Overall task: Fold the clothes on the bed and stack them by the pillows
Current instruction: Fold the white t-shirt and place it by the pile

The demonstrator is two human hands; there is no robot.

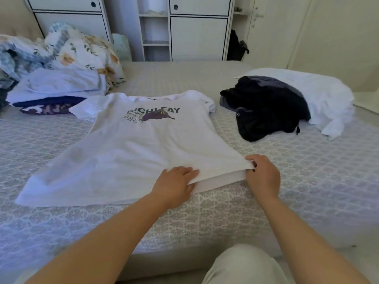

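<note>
White tee (pixel 131 152) lies face-up, spread flat mid-frame on the bed (pixel 307 181), collar toward the top of the frame, hem toward the camera. Good layout for folding: print up, body smoothed, both sleeves out.

Right hand (pixel 263 176) pinches the hem's right corner, fingers curled round the fabric edge. Left hand (pixel 176 185) sits on the hem just left of it, fingers (pixel 189 171) fairly straight on top of the cloth, thumb apparently under; can't tell if it's a real pinch or just a press. Hem between the hands is lifted slightly off the bed. Looks like tensioning that edge to flatten it, or starting the first fold of the right side inward.

Stack (pixel 53 93) of folded items at left-centre, pale on top, navy and patterned below, sitting against a floral bundle (pixel 78 50) upper left. Presumably that's the pillow end, so the tee goes there.

Unfolded pile at right: black clothes (pixel 266 111) overlapping a white garment (pixel 320 99). Well apart from the tee.

Estimate: partway through, a few items done, tee in hand, right pile pending.

Risk: thin knit, drags and wrinkles if only one corner is pulled.
</note>
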